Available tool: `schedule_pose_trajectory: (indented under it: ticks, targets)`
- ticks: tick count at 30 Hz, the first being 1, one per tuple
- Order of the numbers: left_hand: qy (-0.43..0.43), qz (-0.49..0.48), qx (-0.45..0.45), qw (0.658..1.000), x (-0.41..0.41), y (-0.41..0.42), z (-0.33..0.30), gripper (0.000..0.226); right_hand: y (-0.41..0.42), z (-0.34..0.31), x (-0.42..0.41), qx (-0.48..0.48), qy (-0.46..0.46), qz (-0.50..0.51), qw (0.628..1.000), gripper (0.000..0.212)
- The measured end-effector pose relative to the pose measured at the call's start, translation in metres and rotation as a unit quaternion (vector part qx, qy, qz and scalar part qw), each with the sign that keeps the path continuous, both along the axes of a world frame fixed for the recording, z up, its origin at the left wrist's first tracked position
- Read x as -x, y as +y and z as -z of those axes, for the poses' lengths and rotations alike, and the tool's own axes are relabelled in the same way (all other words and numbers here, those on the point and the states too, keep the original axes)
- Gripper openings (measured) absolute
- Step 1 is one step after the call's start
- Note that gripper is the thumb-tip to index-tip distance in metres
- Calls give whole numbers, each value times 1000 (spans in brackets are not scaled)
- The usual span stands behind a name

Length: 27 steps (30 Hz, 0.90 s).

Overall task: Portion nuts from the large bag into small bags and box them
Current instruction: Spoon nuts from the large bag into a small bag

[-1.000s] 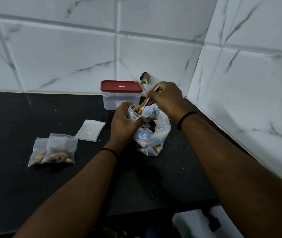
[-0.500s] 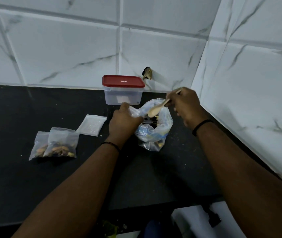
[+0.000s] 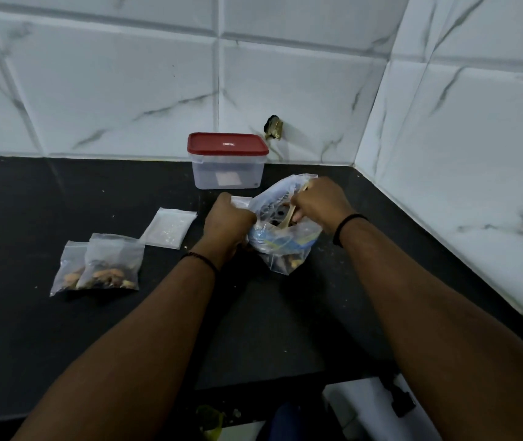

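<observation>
Two filled small bags [image 3: 101,265] lie on the black bench [image 3: 63,329], well left of the large bag [image 3: 280,230], which I take as the landmark. Behind the large bag, against the tiled wall, stands the box [image 3: 227,165], its red lid on. Left of the large bag and nearer than the box lies a flat empty bag [image 3: 169,227], between the landmark and the filled pair.

The left hand [image 3: 226,224] is just left of the large bag, its fingers curled round a small bag's mouth [image 3: 241,202] and the large bag's edge. The right hand [image 3: 320,202] is at the top of the large bag, fingers closed on a wooden spoon [image 3: 288,216] whose bowl points down into the nuts.

In my judgement, the step in hand is scooping: the spoon is going in for a load. The next move calls for lifting the spoon level, carrying it the short way left to the held small bag, and tipping it in without spilling. Whether that bag already holds nuts cannot be told. Boxing is not yet begun.
</observation>
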<state>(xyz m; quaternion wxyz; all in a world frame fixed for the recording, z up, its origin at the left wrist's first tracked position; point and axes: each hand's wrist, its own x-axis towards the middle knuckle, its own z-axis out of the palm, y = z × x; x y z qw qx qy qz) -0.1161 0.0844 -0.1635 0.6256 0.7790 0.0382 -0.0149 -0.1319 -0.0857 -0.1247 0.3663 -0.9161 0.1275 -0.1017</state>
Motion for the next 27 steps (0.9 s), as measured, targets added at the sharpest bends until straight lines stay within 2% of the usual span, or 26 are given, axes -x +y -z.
schedule_pose_trajectory:
  ticks: [2, 8, 14, 19, 22, 27]
  targets:
    - [-11, -4, 12, 1000, 0, -2, 2, 29, 2, 12, 2, -177, 14, 43, 983, 11]
    - [-64, 2, -16, 998, 0, -2, 1, 34, -1, 17, 10, -331, -4, 107, 937, 16]
    - [-96, 27, -36, 994, 1, 5, 2, 34, -5, 4, 18, -348, -4, 110, 931, 11]
    - [-214, 23, -132, 967, 3, 11, 2, 43, -12, 5, 21, -371, -3, 112, 922, 11]
    - [-272, 37, -125, 954, 6, 11, 3, 42, -18, 3, 20, -398, -18, 112, 910, 14]
    - [-282, 58, -109, 951, 7, 8, 5, 45, -20, -11, 17, -408, -44, 108, 906, 7]
